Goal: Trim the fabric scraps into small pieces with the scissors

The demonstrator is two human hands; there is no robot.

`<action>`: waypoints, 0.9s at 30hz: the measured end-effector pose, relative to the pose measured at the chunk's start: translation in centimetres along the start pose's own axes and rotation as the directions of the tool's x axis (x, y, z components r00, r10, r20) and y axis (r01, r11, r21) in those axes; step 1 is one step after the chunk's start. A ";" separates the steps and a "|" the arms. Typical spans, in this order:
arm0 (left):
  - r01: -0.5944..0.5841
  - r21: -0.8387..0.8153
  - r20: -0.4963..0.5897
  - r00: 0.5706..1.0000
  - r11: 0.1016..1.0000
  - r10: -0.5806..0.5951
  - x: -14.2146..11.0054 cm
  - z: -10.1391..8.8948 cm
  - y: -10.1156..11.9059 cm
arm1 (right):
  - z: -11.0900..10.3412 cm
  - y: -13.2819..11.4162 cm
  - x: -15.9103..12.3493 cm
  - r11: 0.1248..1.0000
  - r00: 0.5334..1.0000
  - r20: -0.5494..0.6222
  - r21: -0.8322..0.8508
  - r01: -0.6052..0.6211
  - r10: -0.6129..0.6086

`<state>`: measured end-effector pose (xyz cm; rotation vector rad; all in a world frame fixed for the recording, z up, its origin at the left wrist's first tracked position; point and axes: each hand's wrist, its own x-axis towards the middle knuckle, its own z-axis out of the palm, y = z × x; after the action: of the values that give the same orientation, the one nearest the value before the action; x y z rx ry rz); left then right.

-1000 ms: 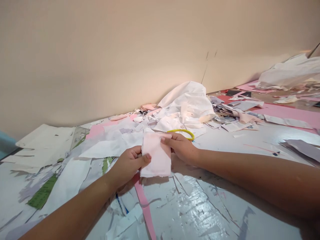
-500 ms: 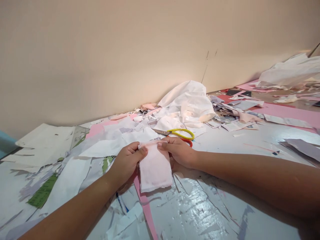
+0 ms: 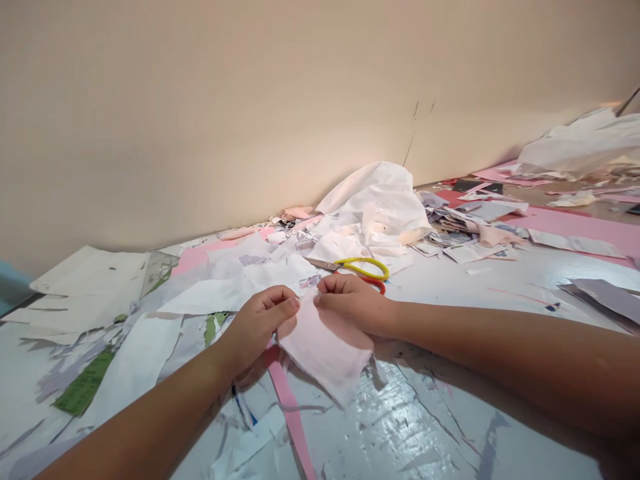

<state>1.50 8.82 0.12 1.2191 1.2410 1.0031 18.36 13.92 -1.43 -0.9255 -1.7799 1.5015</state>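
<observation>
A glossy white work surface (image 3: 410,427) is littered with torn paper and fabric scraps; steel scissors (image 3: 361,268) with one yellow and one red loop handle lie with blades pointing left, beside a crumpled white cloth heap (image 3: 373,203) against a smooth beige wall (image 3: 200,113). A narrow pink strip (image 3: 291,417) trails toward the near edge; a flat pink sheet (image 3: 585,223) spreads at far right, and a torn green sheet (image 3: 85,380) lies at left.

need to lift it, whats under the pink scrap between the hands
The pink scrap covers what lies directly beneath it, so that cannot be seen. A darker pink strip comes out near its lower left edge.
</observation>
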 end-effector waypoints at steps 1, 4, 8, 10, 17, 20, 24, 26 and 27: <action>-0.003 0.040 0.022 1.000 0.999 0.002 0.0 -0.1 0.0 | 0.0 -0.2 0.0 0.999 1.000 0.023 -0.042 -0.003 0.004; -0.033 0.155 0.021 0.999 0.987 0.031 0.2 -0.1 0.0 | 0.1 -0.9 0.1 0.992 0.997 0.076 -0.123 -0.006 0.015; 0.011 0.173 0.002 1.000 0.985 -0.011 0.2 0.0 -0.2 | 0.2 -1.1 0.1 0.981 0.992 0.110 -0.189 -0.034 0.055; 0.031 0.193 -0.003 1.000 0.981 -0.031 0.1 0.1 -0.3 | 0.2 -0.9 0.1 0.979 0.990 0.124 -0.198 -0.047 0.073; 0.039 0.157 -0.029 0.999 0.987 -0.035 0.0 0.3 -0.4 | 0.2 -0.6 0.1 0.995 0.985 0.153 -0.083 -0.062 0.074; 0.040 0.159 -0.033 0.999 0.987 -0.035 0.0 0.4 -0.4 | 0.3 -0.5 0.1 0.995 0.983 0.159 -0.051 -0.082 0.089; 0.029 0.109 -0.033 0.999 0.994 -0.025 0.2 0.1 -0.2 | 0.3 -0.5 0.0 0.996 0.987 0.136 -0.042 -0.078 0.083; 0.012 0.071 -0.014 1.000 0.997 -0.011 0.2 -0.2 -0.2 | 0.3 -0.6 0.0 0.996 0.990 0.122 -0.049 -0.069 0.074; 0.007 0.071 0.002 1.000 0.997 -0.007 0.2 -0.4 -0.2 | 0.3 -0.6 -0.1 0.996 0.991 0.115 -0.054 -0.064 0.070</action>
<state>1.13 9.02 -0.07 1.2692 1.2876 0.9589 18.08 13.65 -0.90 -0.9483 -1.8937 1.5890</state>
